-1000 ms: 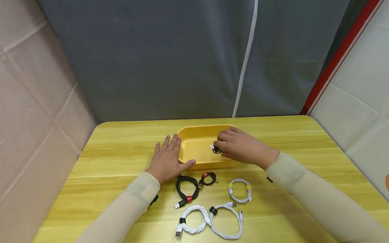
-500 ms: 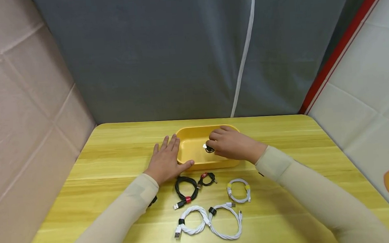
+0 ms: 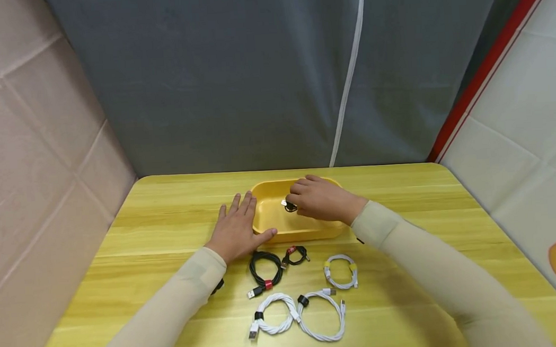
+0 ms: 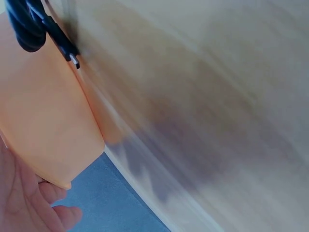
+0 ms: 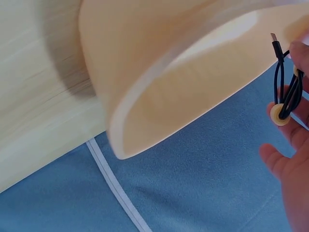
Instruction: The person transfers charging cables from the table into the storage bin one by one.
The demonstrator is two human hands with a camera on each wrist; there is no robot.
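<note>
Yellow tray (image 3: 271,224) sits on the counter (image 3: 165,212); the right hand (image 3: 320,200) pinches a small black coiled cable (image 3: 289,207) over it, seemingly not yet released. Light and floppy, it's best held by its band. Left hand (image 3: 236,232) rests flat against the tray's side.

The small black cable (image 3: 290,206) is coiled into a tight bundle with a yellow tie, and one plug sticks out. It is held above the inside of the yellow tray (image 3: 281,226). The tray is oblong with rounded corners and stands near the far edge of the table (image 3: 165,212), around its middle.
</note>
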